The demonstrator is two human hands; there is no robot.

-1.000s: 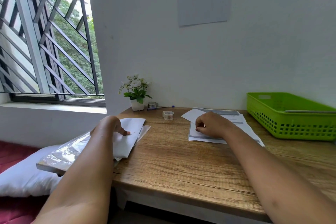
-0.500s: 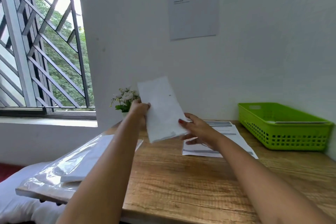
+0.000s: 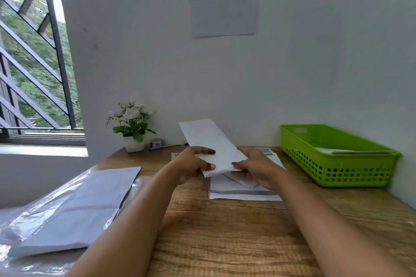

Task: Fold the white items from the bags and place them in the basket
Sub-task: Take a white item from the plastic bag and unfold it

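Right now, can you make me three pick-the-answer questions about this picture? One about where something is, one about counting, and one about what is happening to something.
1. Where does the green basket sit?
A. on the window ledge
B. on the table, at its right side
C. on the floor

2. How many hands hold the white item?
A. none
B. one
C. two

3. How is the white item at this moment?
A. held up off the table, tilted
B. lying inside the green basket
C. crumpled into a ball

Answers:
1 B, the green basket stands on the wood next to the right wall.
2 C, the left hand and the right hand each pinch its near end.
3 A, its far end rises toward the wall, above the papers lying on the table.
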